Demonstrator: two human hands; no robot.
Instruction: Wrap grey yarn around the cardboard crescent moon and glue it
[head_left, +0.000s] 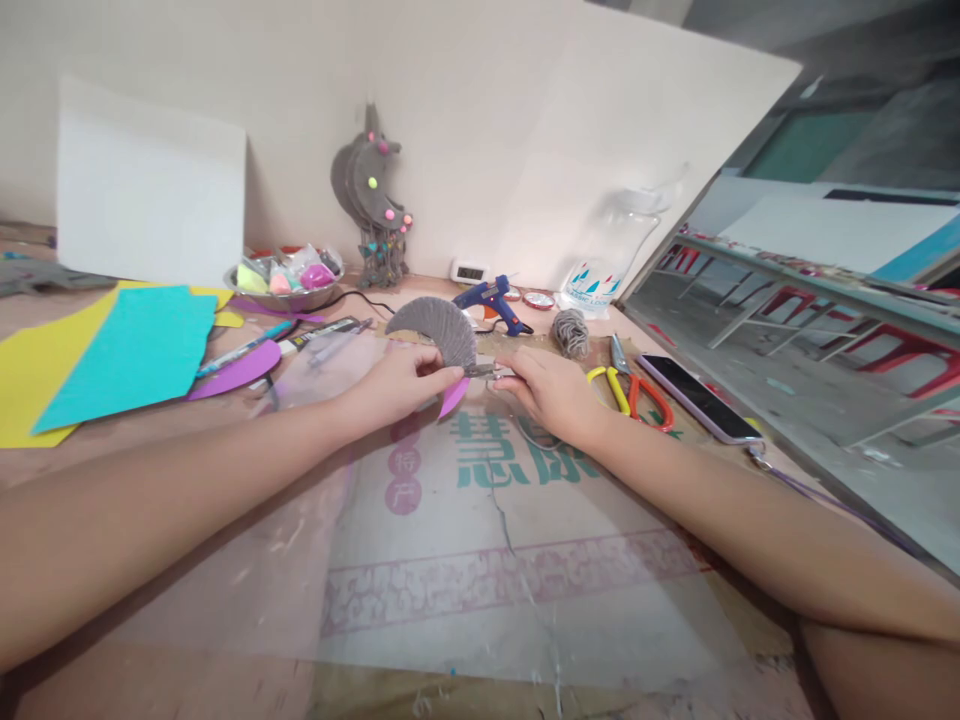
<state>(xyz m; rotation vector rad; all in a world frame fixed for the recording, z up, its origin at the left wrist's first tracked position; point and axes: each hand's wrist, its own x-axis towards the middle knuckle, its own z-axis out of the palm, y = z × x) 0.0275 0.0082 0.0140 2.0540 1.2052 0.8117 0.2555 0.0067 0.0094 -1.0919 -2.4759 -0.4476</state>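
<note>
My left hand (409,375) grips a crescent moon shape (442,325) wrapped in grey yarn, thumb near its lower end. A bare purple tip (453,397) sticks out below the wrapping. Close beside it, my right hand (551,395) is closed, its fingertips pinching grey yarn (484,370) next to the crescent; the exact hold is partly hidden. A loose grey strand (501,515) trails down over the clear plastic sheet (420,600) below my hands.
Behind my hands lie a blue glue gun (491,300) and a grey yarn ball (570,333). Pliers (619,385) and a phone (697,398) lie right. Coloured sheets (127,355) and a bowl (289,290) are left. A decorated moon ornament (373,200) stands at the back.
</note>
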